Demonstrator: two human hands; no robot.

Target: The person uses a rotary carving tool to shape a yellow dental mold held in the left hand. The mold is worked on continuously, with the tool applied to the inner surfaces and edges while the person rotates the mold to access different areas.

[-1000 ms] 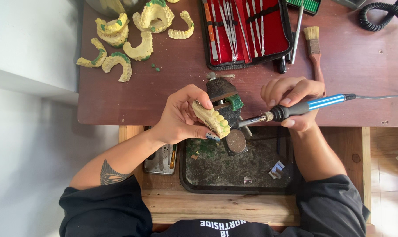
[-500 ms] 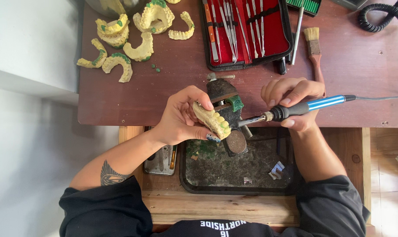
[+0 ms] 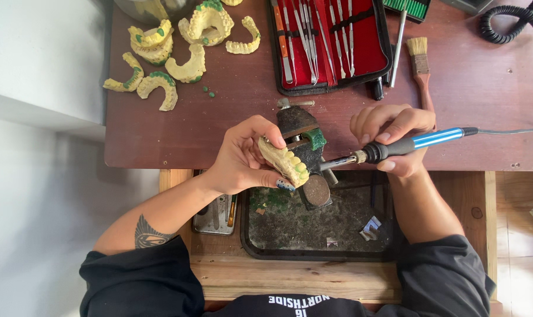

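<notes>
Left grip (image 3: 243,158) pinching tooth cast (image 3: 283,161) at desk (image 3: 219,129) front edge; our right grip (image 3: 392,138) clamps blue-handled heated tool (image 3: 407,144), tip at cast.

**A brown bench and what lies on it**

The bench (image 3: 160,135) has a dark red-brown top with a straight front edge. At its far left lie several yellow dental casts (image 3: 178,53), some with green wax on them, close together in a loose group; two small green crumbs (image 3: 208,91) lie just beside them. In the far middle lies an open black case with red lining (image 3: 331,47), holding a row of thin metal tools. Just right of the case lie a metal rod (image 3: 398,44) and a small brush with a reddish handle (image 3: 422,67). A coiled black cable (image 3: 507,23) lies in the far right corner. At the front edge a small dark vise (image 3: 304,141) is fixed.
</notes>
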